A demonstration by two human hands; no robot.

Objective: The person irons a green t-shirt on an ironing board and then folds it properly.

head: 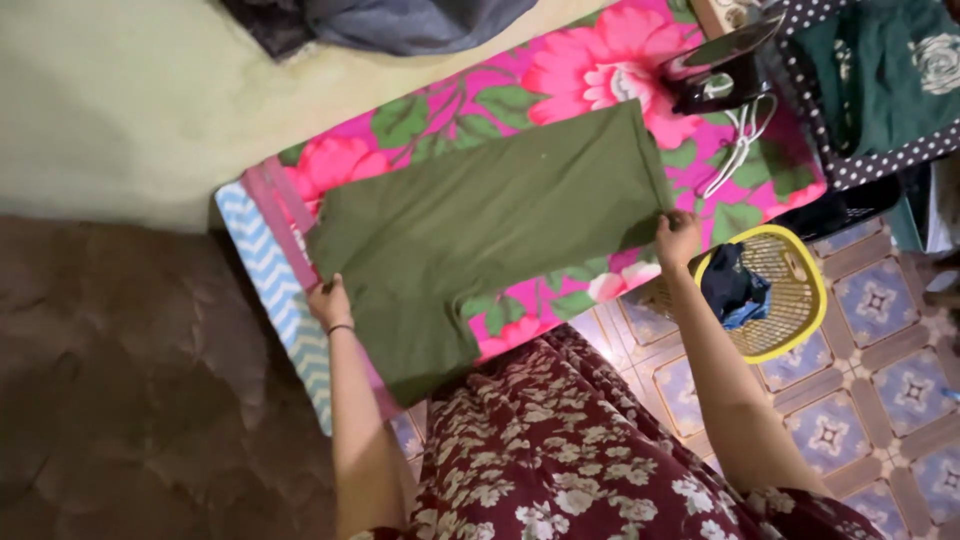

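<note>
An olive green garment (480, 230) lies spread flat on a pink floral cloth (590, 70) that covers a padded surface. My left hand (328, 303) grips the garment's left edge, near a blue zigzag-patterned layer (270, 280). My right hand (677, 238) pinches the garment's right corner at the near edge of the floral cloth. The cloth is stretched between both hands. A black clothes iron (720, 65) stands upright at the far right of the floral cloth, its white cord (738, 150) trailing beside it.
A yellow plastic basket (790, 300) with dark clothing stands on the patterned tile floor (880, 400) to my right. A dark polka-dot fabric (870, 90) lies at the top right. A grey garment (400, 20) sits at the top. My dark red floral skirt (560, 450) fills the bottom.
</note>
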